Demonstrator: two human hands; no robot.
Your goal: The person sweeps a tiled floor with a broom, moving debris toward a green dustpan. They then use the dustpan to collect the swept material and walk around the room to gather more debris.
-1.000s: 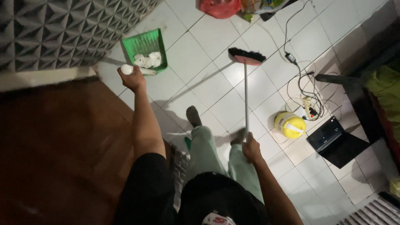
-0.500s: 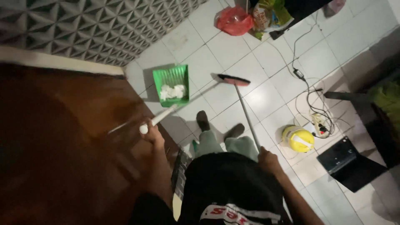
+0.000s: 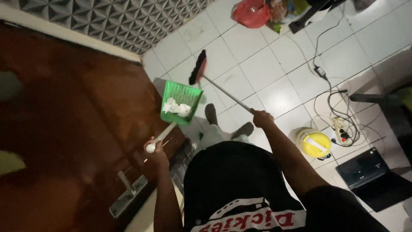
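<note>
Raised since earlier, broom (image 3: 216, 86) slants, head up-left from right hand (image 3: 260, 117).

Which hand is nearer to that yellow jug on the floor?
The right hand. It grips the broom handle just up and left of the yellow jug. The left hand holds the green dustpan by the brown door, far across the person's body.

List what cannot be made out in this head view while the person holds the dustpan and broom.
- Red bag: cut off by the top edge, contents unseen.
- White scraps in the green dustpan: too small to tell what they are.
- Feet: partly hidden by the person's own body.
- Laptop: dark, its screen cannot be read.
- Left hand and right hand: each closed on a handle, palms hidden.
</note>
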